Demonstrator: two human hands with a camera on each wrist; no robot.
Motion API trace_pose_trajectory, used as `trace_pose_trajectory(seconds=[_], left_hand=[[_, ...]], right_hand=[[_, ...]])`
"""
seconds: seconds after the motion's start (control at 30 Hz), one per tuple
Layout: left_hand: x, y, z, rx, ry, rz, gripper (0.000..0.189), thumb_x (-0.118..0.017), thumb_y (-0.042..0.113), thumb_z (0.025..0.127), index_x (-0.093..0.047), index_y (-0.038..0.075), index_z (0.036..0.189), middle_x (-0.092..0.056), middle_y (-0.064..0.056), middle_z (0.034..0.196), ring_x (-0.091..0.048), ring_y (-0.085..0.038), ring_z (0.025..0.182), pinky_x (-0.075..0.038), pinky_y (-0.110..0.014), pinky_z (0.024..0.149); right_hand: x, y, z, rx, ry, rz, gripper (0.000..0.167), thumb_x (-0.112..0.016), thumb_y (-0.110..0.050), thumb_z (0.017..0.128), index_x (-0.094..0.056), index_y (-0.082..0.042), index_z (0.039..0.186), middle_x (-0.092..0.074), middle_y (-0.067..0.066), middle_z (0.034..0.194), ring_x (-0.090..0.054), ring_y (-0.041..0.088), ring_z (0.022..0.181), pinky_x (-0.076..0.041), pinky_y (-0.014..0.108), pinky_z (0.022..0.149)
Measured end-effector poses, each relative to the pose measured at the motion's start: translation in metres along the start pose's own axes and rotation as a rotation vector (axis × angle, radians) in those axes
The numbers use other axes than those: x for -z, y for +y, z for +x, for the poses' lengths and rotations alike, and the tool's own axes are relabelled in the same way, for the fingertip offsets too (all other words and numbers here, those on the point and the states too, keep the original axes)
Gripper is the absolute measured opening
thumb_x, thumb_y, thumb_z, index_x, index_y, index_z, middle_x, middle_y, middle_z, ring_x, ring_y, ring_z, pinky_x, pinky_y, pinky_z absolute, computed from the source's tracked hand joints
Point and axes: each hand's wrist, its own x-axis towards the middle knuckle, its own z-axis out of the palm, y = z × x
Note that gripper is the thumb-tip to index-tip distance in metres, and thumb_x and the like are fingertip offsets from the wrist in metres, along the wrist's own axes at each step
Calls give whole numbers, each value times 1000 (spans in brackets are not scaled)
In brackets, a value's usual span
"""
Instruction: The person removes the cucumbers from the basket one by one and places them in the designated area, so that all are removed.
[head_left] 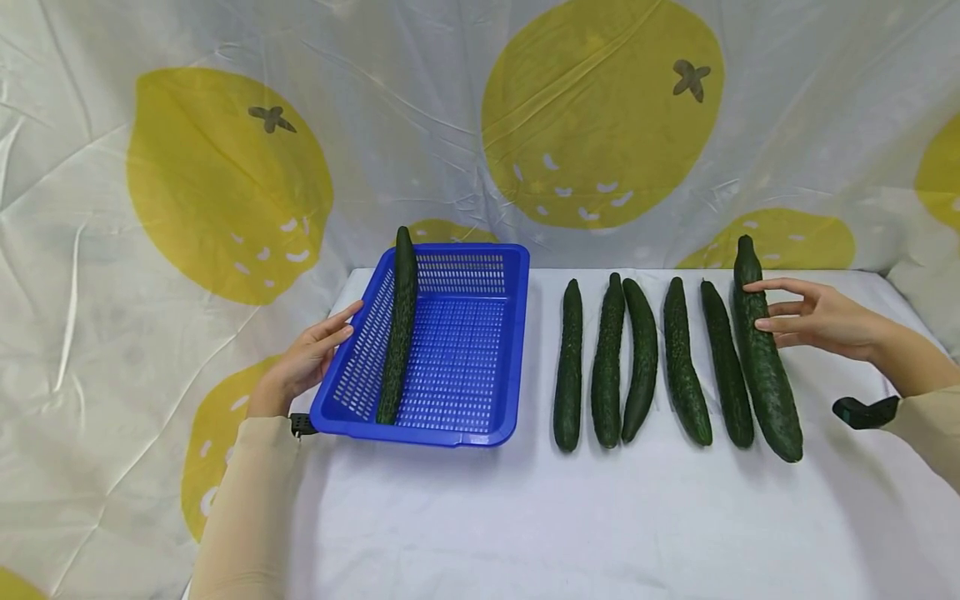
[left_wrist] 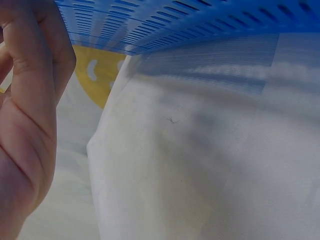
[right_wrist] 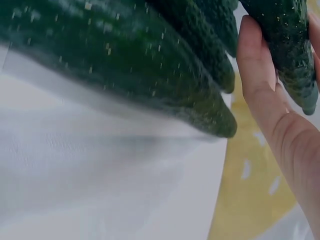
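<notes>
My left hand [head_left: 303,362] rests along the left side of a blue plastic basket [head_left: 522,333], its extended fingers right at the rim. In the left wrist view, the slotted wall of the basket [left_wrist: 165,20] is above the cloth and the hand [left_wrist: 30,100] at the left edge. One long cucumber [head_left: 403,325] leans inside the basket, its upper end above the far rim. At the far right, my right hand [head_left: 832,321] grips the upper part of a large dark green cucumber [head_left: 772,383]. The right wrist view has fingers on both sides of that cucumber [right_wrist: 285,45].
Several cucumbers lie lengthwise in a row between basket and right hand, from a straight one [head_left: 568,367] to a slim one [head_left: 727,367] beside the gripped cucumber. A white cloth [head_left: 600,525] covers the table. Behind hangs a lemon-print curtain [head_left: 420,108].
</notes>
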Motion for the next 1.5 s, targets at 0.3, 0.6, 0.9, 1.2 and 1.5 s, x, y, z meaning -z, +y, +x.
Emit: trace_pose_trajectory(seconds=[0.3, 0.6, 0.9, 1.2, 1.5], left_hand=[[0, 0, 0, 9, 9, 9, 53, -37, 11, 109, -23, 18, 160, -58, -4, 107, -69, -14, 71, -58, -25, 59], [1, -1, 0, 7, 12, 22, 53, -38, 12, 109, -24, 20, 160, -58, -4, 106, -68, -12, 69, -57, -24, 57], [-1, 2, 0, 17, 33, 26, 53, -40, 13, 109, -27, 21, 159, -59, -4, 104, -67, -12, 69, -56, -23, 57], [-1, 4, -1, 25, 26, 14, 53, -39, 13, 109, -25, 21, 160, -59, -5, 108, -68, -13, 72, -58, -25, 60], [0, 3, -2, 25, 7, 23, 54, -39, 14, 109, -23, 21, 160, -60, -4, 108, -67, -13, 69, -56, -23, 57]], right_hand=[[14, 9, -10, 30, -11, -46, 64, -54, 3, 101, -33, -18, 157, -40, -11, 137, -61, 4, 110, -57, 33, 83], [30, 22, -19, -26, 37, -101, 65, -54, -2, 102, -27, -19, 159, -15, 21, 158, -53, -10, 110, -56, 28, 81], [45, 37, -27, -52, 47, -82, 67, -54, -3, 103, -25, -22, 160, 3, 46, 151, -49, -16, 104, -56, 27, 78], [50, 53, -29, -30, 30, -50, 66, -53, 3, 101, -33, -25, 157, -13, 42, 146, -62, 1, 105, -58, 34, 78], [48, 59, -28, -64, 94, -105, 64, -57, 1, 100, -40, -28, 155, -40, 21, 134, -66, 9, 99, -59, 38, 75]])
